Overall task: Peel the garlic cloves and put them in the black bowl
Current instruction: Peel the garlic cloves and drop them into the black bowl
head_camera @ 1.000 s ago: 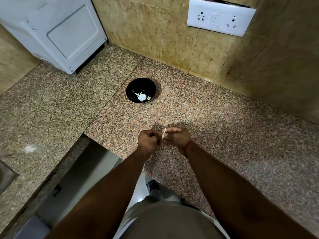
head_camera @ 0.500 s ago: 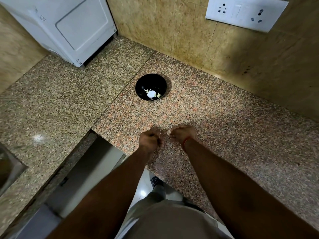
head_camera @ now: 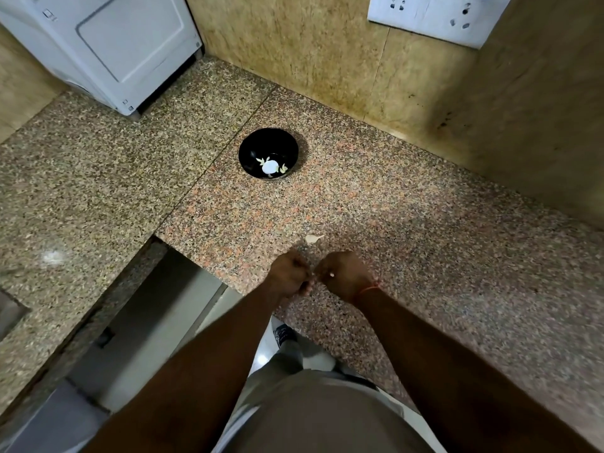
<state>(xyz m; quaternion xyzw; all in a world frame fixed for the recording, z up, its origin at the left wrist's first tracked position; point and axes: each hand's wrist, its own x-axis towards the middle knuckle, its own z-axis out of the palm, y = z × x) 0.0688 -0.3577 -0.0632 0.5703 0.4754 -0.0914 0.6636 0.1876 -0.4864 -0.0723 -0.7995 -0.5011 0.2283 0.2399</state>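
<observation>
A small pale garlic clove (head_camera: 331, 274) shows in the grip of the right hand (head_camera: 344, 276), whose fingers curl round it above the surface (head_camera: 425, 223). The left hand (head_camera: 289, 274) is curled just beside it; what it holds I cannot tell. A peel scrap (head_camera: 313, 238) lies near. The black bowl (head_camera: 268, 153), farther back, holds pale cloves.

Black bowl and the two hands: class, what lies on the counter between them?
In the head view, one scrap of garlic peel lies on the counter, just beyond the hands and well short of the bowl; otherwise bare granite.
</observation>
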